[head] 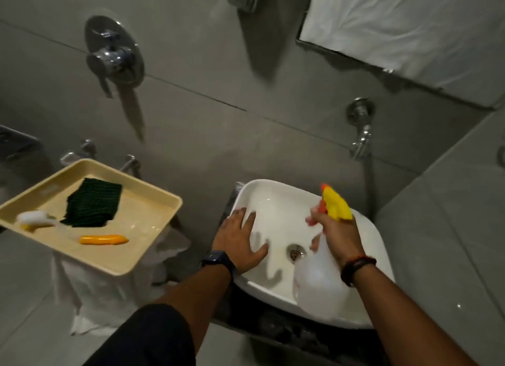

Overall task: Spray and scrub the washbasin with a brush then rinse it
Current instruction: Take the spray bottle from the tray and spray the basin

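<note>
A white washbasin [276,201] with a metal drain [295,253] sits low at centre right. My left hand [240,240] rests flat on its left rim, fingers spread, holding nothing. My right hand [337,235] grips the neck of a translucent spray bottle [318,281] with a yellow and orange trigger head [334,205], held over the basin's right half with the nozzle pointing toward the far wall. A brush with an orange handle [103,240] lies in the beige tray [153,245] to the left.
The tray also holds a dark green scrub pad [93,203] and a white, blurred object [34,218]; it stands on something draped in white cloth [90,292]. A chrome mixer valve [113,55] and a hose tap [360,127] are on the grey tiled wall.
</note>
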`<state>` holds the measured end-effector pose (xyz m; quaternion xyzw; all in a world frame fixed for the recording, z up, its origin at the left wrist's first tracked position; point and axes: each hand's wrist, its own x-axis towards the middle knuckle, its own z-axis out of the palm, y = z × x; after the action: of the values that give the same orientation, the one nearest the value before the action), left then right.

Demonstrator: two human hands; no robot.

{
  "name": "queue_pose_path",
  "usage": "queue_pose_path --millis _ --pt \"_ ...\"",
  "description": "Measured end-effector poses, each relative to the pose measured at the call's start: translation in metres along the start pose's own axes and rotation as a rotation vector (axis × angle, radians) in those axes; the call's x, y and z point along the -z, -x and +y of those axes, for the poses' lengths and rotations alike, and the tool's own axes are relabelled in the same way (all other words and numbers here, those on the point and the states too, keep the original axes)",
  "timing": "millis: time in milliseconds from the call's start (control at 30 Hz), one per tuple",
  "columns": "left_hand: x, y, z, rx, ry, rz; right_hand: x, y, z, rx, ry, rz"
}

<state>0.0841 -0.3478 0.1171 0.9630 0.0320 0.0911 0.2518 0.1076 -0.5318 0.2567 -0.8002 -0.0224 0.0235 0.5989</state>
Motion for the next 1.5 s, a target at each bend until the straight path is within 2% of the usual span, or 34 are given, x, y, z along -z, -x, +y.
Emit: queue_pose_path --millis 100,200,433,600,733,867,967,1133,1500 --pt "-0.025 0.003 0.006 -0.043 -0.124 -0.06 0.04 0.024 0.028 -0.158 0.08 -0.025" --pt "-0.032 -0.001 0.004 -0.049 -0.17 -0.041 0.058 0.038 0.048 -0.294 0.106 -0.052" --pt "-0.03 -0.004 0.005 -0.048 -0.163 0.009 0.039 0.044 0.077 -0.497 0.176 -0.107" --pt "-0.03 -0.004 0.004 -0.038 -0.174 -0.004 0.027 0.031 0.073 -0.482 0.206 -0.066" --pt "-0.031 -0.005 0.003 -0.037 -0.177 -0.011 0.043 0.019 0.074 -0.45 0.246 0.095" --pt "-0.031 -0.006 0.003 -0.041 -0.173 0.001 0.068 0.017 0.079 -0.507 0.277 0.161" --pt "-0.032 -0.006 0.003 -0.039 -0.175 0.011 0.075 0.021 0.082 -0.551 0.298 0.1" --pt "-0.034 -0.007 0.001 -0.04 -0.165 0.012 0.067 0.025 0.085 -0.527 0.279 0.013" --pt "-0.032 -0.008 0.0 0.023 -0.089 0.038 0.039 0.01 0.063 -0.355 0.272 -0.015"
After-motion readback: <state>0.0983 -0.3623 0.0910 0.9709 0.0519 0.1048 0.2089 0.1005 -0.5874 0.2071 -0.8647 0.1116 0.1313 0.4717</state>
